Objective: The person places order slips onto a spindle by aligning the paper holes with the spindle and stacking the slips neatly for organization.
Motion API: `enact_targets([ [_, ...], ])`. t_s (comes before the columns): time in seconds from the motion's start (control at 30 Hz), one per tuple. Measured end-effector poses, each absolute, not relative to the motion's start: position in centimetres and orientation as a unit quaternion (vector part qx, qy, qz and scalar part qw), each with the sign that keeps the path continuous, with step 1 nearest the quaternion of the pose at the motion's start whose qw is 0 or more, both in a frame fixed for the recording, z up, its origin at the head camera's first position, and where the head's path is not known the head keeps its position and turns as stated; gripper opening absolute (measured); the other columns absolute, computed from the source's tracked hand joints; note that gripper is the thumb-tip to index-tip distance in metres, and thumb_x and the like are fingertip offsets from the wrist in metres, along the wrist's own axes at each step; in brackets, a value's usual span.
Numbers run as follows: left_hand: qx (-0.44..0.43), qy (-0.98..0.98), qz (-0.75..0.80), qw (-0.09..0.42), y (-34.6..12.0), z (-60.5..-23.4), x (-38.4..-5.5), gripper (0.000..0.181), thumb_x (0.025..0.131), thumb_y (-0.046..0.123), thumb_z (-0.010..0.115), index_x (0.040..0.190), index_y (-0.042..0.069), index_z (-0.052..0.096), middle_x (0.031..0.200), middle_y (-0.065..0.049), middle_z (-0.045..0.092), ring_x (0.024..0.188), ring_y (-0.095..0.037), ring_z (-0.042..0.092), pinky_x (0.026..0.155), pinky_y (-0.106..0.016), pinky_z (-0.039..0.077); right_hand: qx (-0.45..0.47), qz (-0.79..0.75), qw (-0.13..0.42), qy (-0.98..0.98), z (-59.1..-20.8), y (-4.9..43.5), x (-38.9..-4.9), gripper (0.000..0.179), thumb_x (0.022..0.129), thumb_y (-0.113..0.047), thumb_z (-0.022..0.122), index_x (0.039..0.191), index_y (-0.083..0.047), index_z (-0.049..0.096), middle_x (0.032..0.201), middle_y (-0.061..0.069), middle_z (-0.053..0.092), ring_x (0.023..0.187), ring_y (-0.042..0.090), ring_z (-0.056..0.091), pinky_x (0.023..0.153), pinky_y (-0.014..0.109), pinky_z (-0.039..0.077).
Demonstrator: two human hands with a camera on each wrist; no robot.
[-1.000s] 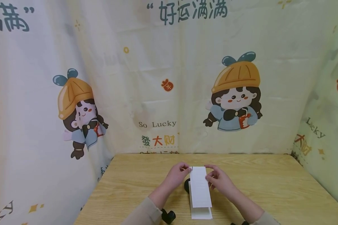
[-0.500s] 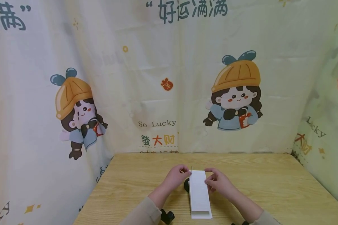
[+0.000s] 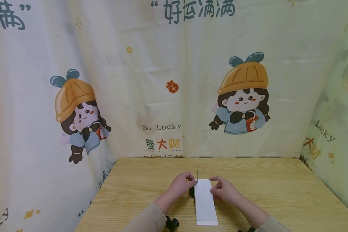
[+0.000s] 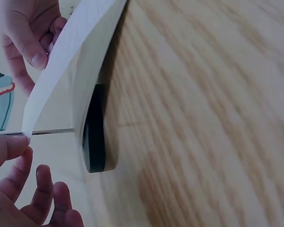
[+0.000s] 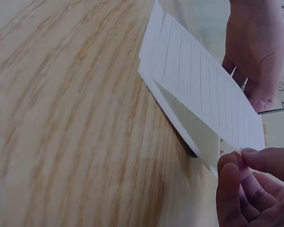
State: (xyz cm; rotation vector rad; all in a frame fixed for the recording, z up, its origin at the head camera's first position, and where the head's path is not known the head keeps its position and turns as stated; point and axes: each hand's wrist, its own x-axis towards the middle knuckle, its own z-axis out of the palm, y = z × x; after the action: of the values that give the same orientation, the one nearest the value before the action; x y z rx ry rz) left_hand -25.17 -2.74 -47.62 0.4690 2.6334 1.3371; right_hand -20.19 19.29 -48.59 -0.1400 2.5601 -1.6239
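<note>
A lined white paper slip (image 3: 205, 203) lies lengthwise between both hands, its far end lifted. My left hand (image 3: 182, 185) pinches the far left corner between thumb and forefinger, right beside a thin upright metal spike (image 3: 197, 175). The spike passes through the slip near that corner. My right hand (image 3: 227, 192) pinches the right edge near the far end. Under the lifted slip is more white paper (image 5: 198, 130), resting over the spike's round black base (image 4: 95, 142). Most of the base is hidden by paper in the head view.
The wooden table (image 3: 133, 193) spreads around the paper. A printed cloth curtain (image 3: 162, 106) stands along its back and sides. A small black object (image 3: 172, 223) shows beside the left sleeve, and another dark object (image 3: 250, 229) by the right sleeve.
Both hands have brought the slip down along the spike, so more of the spike stands out above it. The slip's near end has dropped onto the paper beneath.
</note>
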Motion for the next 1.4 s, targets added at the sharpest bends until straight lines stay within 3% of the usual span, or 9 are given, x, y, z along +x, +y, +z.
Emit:
enact_targets([
  [0.57,0.123,0.906,0.393,0.1,-2.2,-47.8,-24.9,0.014,0.091,0.025,0.073,0.084,0.019,0.062,0.08,0.002,0.057,0.066,-0.018,0.053,0.057,-0.033,0.044,-0.053,-0.497,0.076,0.863,-49.5,19.3,-20.7,0.042,0.089,-0.005,0.071,0.126,0.001,0.054,0.073,0.007,0.06,0.057,0.019,0.055,0.052,0.031,0.045],
  [0.77,0.134,0.927,0.34,0.081,-1.9,-48.0,-24.9,0.019,0.091,0.025,0.073,0.078,0.019,0.061,0.075,0.002,0.054,0.062,-0.016,0.051,0.054,-0.031,0.042,-0.054,-0.481,0.072,0.872,-49.9,19.4,-20.8,0.038,0.087,-0.004,0.072,0.122,0.0,0.057,0.072,0.005,0.057,0.055,0.018,0.053,0.051,0.031,0.045],
  [1.13,0.155,0.961,0.226,0.032,-1.4,-48.4,-25.0,0.027,0.088,0.03,0.075,0.069,0.022,0.058,0.076,0.004,0.048,0.07,-0.017,0.045,0.065,-0.034,0.037,-0.059,-0.469,0.08,0.878,-49.7,19.2,-20.7,0.039,0.085,-0.002,0.072,0.121,0.001,0.057,0.071,0.005,0.057,0.055,0.017,0.053,0.051,0.031,0.044],
  [1.4,0.141,0.961,0.232,0.046,-1.5,-48.3,-24.7,0.026,0.088,0.031,0.075,0.069,0.022,0.059,0.081,0.002,0.048,0.077,-0.02,0.044,0.07,-0.038,0.037,-0.058,-0.459,0.075,0.883,-49.8,19.2,-20.6,0.041,0.085,-0.003,0.074,0.122,0.002,0.056,0.07,0.004,0.055,0.055,0.017,0.052,0.051,0.03,0.043],
])
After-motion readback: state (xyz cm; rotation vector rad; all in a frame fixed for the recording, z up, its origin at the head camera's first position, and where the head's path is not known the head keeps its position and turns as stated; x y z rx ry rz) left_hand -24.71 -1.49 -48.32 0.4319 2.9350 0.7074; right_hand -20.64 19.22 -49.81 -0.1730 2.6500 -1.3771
